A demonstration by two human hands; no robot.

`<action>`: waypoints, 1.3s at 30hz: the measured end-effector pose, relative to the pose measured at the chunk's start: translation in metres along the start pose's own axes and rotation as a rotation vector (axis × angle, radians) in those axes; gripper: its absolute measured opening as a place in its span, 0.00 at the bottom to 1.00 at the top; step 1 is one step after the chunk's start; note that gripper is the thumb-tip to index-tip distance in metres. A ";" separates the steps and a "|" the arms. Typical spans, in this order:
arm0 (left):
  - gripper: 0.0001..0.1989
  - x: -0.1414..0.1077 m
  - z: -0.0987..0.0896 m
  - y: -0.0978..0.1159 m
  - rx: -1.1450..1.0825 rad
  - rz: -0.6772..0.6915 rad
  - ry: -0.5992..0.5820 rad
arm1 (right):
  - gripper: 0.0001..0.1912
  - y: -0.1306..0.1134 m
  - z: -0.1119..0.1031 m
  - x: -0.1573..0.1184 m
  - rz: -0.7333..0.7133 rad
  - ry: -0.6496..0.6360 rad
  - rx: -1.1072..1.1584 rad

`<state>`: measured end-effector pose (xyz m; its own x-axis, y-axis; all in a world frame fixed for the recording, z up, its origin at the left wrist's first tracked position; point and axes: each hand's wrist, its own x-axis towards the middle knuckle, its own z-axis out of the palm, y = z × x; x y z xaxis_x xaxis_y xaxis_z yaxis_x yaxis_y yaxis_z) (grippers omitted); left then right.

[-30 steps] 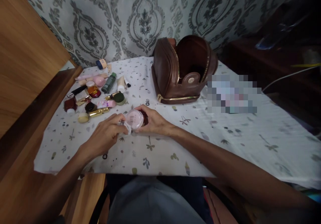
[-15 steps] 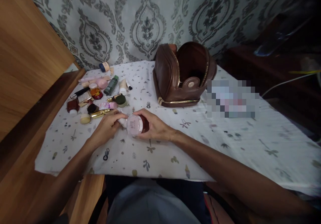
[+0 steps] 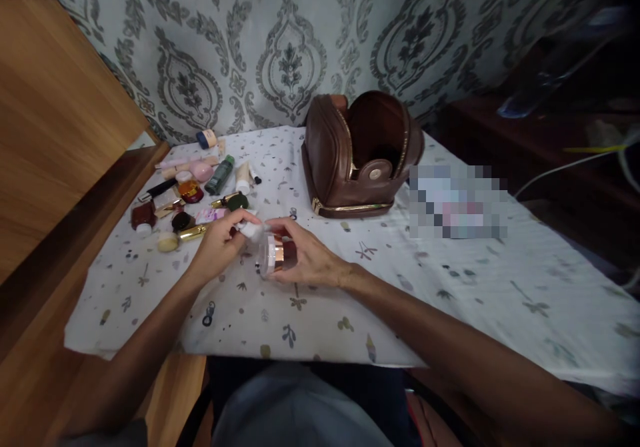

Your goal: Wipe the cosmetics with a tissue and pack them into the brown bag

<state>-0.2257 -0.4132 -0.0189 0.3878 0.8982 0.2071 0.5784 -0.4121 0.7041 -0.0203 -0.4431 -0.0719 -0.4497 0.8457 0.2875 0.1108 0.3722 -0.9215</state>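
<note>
My right hand (image 3: 313,259) is wrapped round a cosmetic jar (image 3: 273,255) with a clear lid and a shiny copper-coloured band, tilted on its side above the tablecloth. A crumpled white tissue (image 3: 251,229) is pinched in my left hand (image 3: 219,245), close against the jar's upper edge. Just beyond my left hand lie a gold tube (image 3: 193,233), a dark green round jar (image 3: 237,201) and a pale yellow round container (image 3: 167,241). The lower part of the jar is hidden by my right fingers.
A brown leather bag (image 3: 327,143) stands unzipped at the back centre. Several cosmetics, among them a green bottle (image 3: 219,177) and a dark red bottle (image 3: 143,215), are grouped at the left. A blurred-out item (image 3: 457,203) lies right of the bag. A wooden panel (image 3: 65,100) borders the left side.
The jar has turned in my right hand, so its copper band now shows and its top faces more to the left. My left hand and the tissue have risen slightly beside it.
</note>
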 end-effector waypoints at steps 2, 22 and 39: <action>0.11 0.002 -0.001 0.004 -0.037 0.026 0.013 | 0.42 -0.001 0.001 0.000 0.041 0.022 0.034; 0.16 -0.005 -0.017 0.037 0.361 0.395 -0.197 | 0.62 0.002 0.001 -0.002 0.042 0.086 -0.135; 0.13 0.013 -0.004 -0.024 -0.123 0.100 -0.234 | 0.44 0.017 0.002 0.000 -0.174 0.059 -0.231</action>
<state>-0.2376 -0.3912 -0.0309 0.6018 0.7884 0.1274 0.4432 -0.4624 0.7680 -0.0205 -0.4375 -0.0881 -0.4285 0.7794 0.4571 0.2378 0.5853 -0.7752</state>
